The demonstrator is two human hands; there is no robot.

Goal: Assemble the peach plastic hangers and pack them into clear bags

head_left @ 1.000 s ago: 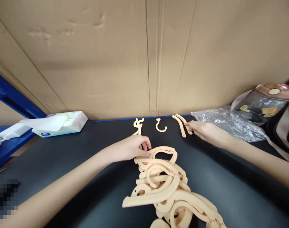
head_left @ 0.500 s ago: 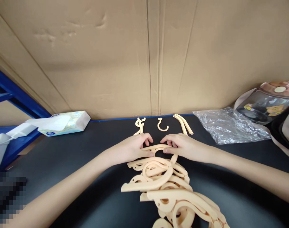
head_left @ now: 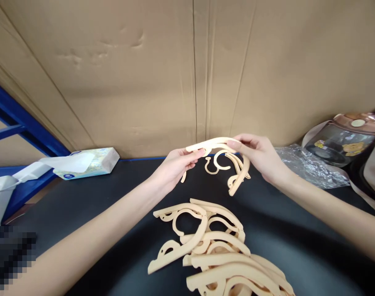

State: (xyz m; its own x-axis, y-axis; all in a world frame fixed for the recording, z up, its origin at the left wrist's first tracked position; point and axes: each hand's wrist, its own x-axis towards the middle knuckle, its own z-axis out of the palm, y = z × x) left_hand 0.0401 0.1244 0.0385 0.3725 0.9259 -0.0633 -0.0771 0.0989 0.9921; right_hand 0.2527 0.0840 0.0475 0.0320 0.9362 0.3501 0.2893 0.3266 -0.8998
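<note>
Raised above the far part of the table is a cream plastic folding hanger (head_left: 216, 142), its hook hanging down and one arm bent toward me. My left hand (head_left: 178, 166) pinches its left end between thumb and fingers. At the bend on the right, my right hand (head_left: 258, 154) grips it, thumb in front and fingers partly hidden behind. Below my hands lies a heap of similar folding hangers (head_left: 218, 246), overlapping one another. Behind the held hanger are a loose hook (head_left: 210, 169) and some curved arm pieces (head_left: 235, 161), partly covered from view.
A tissue pack (head_left: 89, 162) lies at the back left beside a blue metal frame (head_left: 17, 123). Crumpled clear plastic (head_left: 311, 168) and a strapped drink bottle (head_left: 338, 142) are at the right. A cardboard wall (head_left: 138, 82) rises behind the black table (head_left: 113, 218).
Both hands have lifted a hanger off the far end of the heap, up and away from me. The hangers left at that end have shifted and spread.
</note>
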